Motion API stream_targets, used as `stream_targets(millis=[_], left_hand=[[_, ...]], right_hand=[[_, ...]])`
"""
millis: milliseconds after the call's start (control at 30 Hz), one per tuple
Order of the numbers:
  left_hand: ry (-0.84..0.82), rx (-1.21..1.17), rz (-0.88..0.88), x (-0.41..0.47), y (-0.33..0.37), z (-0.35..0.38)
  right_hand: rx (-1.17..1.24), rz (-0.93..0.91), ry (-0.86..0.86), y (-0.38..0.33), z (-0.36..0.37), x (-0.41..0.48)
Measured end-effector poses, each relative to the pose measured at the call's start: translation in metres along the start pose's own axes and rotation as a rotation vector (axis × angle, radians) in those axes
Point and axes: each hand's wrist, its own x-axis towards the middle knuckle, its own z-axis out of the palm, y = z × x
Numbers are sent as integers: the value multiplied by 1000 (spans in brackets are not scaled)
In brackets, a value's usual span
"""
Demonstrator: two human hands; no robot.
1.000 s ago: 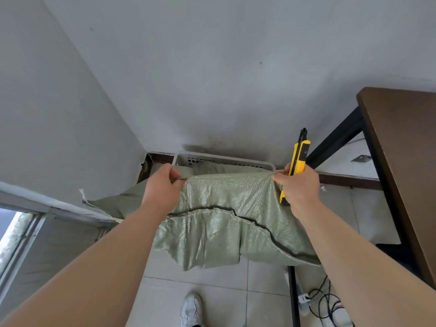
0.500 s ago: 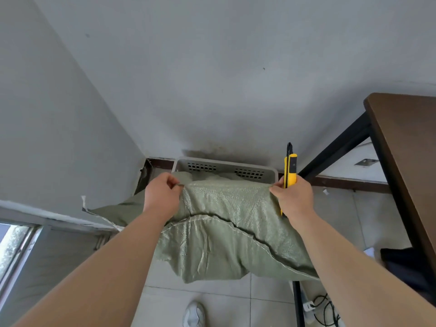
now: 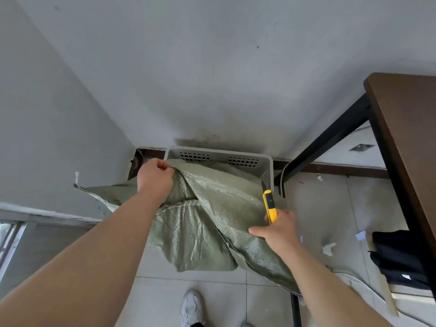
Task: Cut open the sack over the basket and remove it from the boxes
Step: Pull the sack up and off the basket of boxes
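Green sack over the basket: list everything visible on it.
The sack is pale green woven fabric, plastic-looking and shiny, crumpled, with a stitched hem across its front. It drapes over the grey basket, hanging down the near side, one flap spreading left. The left hand grips a bunched fold at its top; the right hand, holding a yellow utility knife, touches its right edge with the thumb.

No readable text, labels, brands or numbers anywhere
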Motion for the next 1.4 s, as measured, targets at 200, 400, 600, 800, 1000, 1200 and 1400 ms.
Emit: stream_targets(millis=[200,400,600,800,1000,1200,1400], left_hand=[[18,-25,3,1,-5,1],[19,121,96,-2,-10,1],[7,210,88,-8,-15,-3],[-50,159,113,-9,-18,-3],[-32,127,119,-12,-36,3],[10,120,149,-21,-40,3],[-30,193,215,-19,-48,0]], right_hand=[[-140,-67,106,17,23,3],[-115,-80,131,24,24,16],[-77,-144,183,22,14,26],[-47,-179,96,15,19,15],[-295,-316,180,24,29,18],[-219,-267,335,20,26,25],[-158,-225,320,17,24,33]])
